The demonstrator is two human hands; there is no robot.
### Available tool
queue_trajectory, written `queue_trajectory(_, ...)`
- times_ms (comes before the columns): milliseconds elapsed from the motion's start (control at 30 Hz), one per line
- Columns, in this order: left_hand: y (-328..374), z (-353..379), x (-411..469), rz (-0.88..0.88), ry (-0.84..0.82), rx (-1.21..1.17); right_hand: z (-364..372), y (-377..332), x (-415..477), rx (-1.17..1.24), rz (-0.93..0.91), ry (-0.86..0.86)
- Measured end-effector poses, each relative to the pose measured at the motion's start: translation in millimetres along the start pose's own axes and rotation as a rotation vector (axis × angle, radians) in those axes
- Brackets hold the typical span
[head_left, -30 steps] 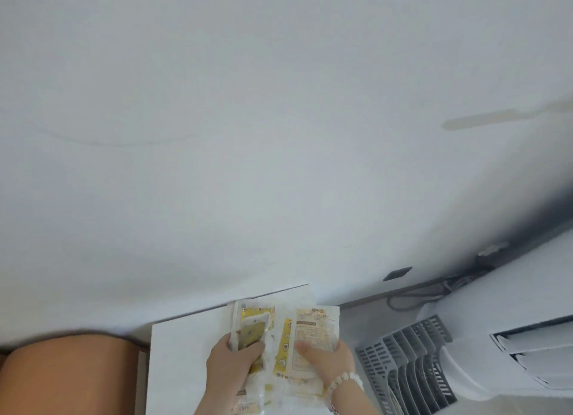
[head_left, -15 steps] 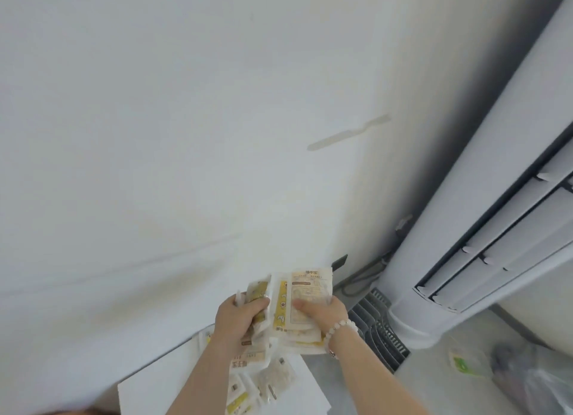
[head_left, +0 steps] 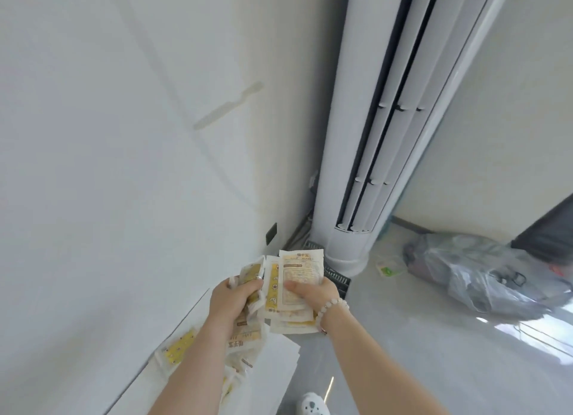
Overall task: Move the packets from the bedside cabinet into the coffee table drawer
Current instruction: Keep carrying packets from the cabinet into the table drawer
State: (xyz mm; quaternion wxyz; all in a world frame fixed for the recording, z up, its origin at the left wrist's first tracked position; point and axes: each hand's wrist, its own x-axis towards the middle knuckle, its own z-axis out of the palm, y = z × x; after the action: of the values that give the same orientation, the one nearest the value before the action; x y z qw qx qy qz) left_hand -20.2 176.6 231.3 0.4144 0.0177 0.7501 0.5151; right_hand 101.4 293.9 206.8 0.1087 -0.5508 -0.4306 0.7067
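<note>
Hands: both were up, side by side, above the corner of the bedside cabinet (head_left: 276, 368).
Left hand (head_left: 235, 296): its fingers were curled tight round a bunch of packets (head_left: 248, 331). Some of them hung down under it, all crumpled.
Right hand (head_left: 313, 292): it gripped a stack of packets (head_left: 300, 272), with the thumb pressed flat on the top one and the fingers under. A bracelet (head_left: 330, 309) of pale beads sat on the wrist.
Packets: they were white and yellow with small print. The stack looked flat and neat, and it touched the bunch.
Loose packet (head_left: 179, 348): it lay on the cabinet, near the wall (head_left: 108, 166), beside the left arm.
Around: a tall white air cooler (head_left: 372, 135) stood in the corner, and a plastic bag (head_left: 474, 275) lay on the grey floor (head_left: 403, 352).
</note>
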Motion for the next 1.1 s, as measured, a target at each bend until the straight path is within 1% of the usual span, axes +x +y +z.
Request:
queue_trajectory(267, 4, 76, -26, 0.057, -0.196, 0.145, -80, 19, -34, 0.213, -0.007, 0.163)
queue_trajectory(500, -3, 169, -74, 0.119, -0.411, 0.298, -178, 41, -82, 0.404, -0.031, 0.362)
queue_trajectory(800, -46, 281, -164, 0.171, -0.633, 0.445, -294, 95, -157, 0.59, -0.089, 0.549)
queue_trajectory(900, -61, 315, -195, 0.18, -0.72, 0.512, -329, 113, -183, 0.624, -0.078, 0.636)
queue_trajectory(1100, -91, 381, -260, 0.206, -0.876, 0.589, -397, 153, -230, 0.711, -0.113, 0.815)
